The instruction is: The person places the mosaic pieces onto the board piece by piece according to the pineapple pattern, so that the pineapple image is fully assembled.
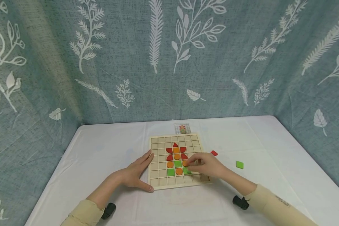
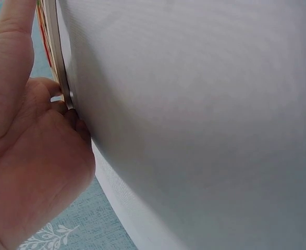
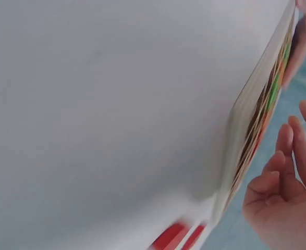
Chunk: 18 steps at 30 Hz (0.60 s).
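Observation:
A pale wooden grid board point(image 1: 161, 182) lies on the table, bearing red, orange and green flat pieces in a flower-like pattern. My left hand point(image 1: 135, 172) rests along the board's left side, fingers extended at the edge and thumb spread at the near corner. Over the board's right part is my right hand point(image 1: 204, 164), its fingertips beside an orange disc point(image 1: 185, 163) and a green square point(image 1: 186, 171), both partly covered. In the right wrist view, the fingers of the right hand point(image 3: 285, 192) are bent above the board, and I see no piece between them and the thumb.
A small pattern card point(image 1: 182, 128) lies behind the board. To the right are loose red pieces point(image 3: 171, 235) and a loose green tile point(image 1: 239, 164) on the white table point(image 1: 115, 138). Patterned blue-grey cloth point(image 1: 135, 62) hangs behind and at both sides.

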Available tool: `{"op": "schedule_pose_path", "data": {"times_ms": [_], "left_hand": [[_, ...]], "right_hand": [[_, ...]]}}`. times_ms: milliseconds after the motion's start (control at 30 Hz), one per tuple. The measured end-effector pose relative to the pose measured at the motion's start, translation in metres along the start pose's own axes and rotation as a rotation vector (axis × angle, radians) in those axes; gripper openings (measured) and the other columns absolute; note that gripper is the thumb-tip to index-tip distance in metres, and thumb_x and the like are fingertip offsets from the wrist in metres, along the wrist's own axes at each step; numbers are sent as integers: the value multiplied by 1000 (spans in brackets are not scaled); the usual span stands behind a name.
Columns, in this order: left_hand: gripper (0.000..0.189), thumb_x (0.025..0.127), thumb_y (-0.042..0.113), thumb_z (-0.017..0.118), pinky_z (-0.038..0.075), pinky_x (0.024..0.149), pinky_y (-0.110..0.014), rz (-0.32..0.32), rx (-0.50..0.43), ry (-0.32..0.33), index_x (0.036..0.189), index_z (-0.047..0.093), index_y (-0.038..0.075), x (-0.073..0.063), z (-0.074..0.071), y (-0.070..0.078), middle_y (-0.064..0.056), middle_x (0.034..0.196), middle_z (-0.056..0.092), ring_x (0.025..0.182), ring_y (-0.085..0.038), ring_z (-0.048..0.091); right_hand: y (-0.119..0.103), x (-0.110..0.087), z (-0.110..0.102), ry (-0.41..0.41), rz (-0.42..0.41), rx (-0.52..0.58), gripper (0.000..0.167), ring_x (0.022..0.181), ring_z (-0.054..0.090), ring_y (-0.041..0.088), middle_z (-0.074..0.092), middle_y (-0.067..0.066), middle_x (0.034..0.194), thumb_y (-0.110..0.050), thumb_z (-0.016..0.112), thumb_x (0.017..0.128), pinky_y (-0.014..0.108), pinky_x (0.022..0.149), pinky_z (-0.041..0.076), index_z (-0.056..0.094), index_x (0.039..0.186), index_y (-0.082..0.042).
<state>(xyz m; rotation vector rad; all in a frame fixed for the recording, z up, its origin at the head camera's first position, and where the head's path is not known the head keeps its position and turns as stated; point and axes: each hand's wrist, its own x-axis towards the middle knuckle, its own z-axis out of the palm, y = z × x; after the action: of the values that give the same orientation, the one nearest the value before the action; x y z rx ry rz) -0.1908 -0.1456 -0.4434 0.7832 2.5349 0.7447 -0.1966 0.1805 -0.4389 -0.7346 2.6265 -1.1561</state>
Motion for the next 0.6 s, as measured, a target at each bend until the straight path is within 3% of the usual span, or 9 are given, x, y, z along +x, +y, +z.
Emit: {"op": "schedule_pose_path", "data": {"times_ms": [333, 600], "left_hand": [[125, 71, 52, 84, 18, 114, -58, 2, 0, 1, 155, 8, 0, 0, 2, -2, -18, 162, -2, 147, -40, 5], [125, 70, 53, 83, 18, 114, -58, 12, 13, 7, 155, 8, 0, 2, 3, -5, -18, 162, -2, 147, -39, 5]], "right_hand": [[40, -41, -39, 22, 138, -17, 25, 68, 49, 13, 65, -3, 93, -25, 79, 82, 24, 54, 41, 72, 104, -16], [54, -65, -57, 49, 177, -101, 32, 85, 50, 16, 64, -4, 98, -27, 83, 78, 25, 71, 44, 69, 104, -15]]}}
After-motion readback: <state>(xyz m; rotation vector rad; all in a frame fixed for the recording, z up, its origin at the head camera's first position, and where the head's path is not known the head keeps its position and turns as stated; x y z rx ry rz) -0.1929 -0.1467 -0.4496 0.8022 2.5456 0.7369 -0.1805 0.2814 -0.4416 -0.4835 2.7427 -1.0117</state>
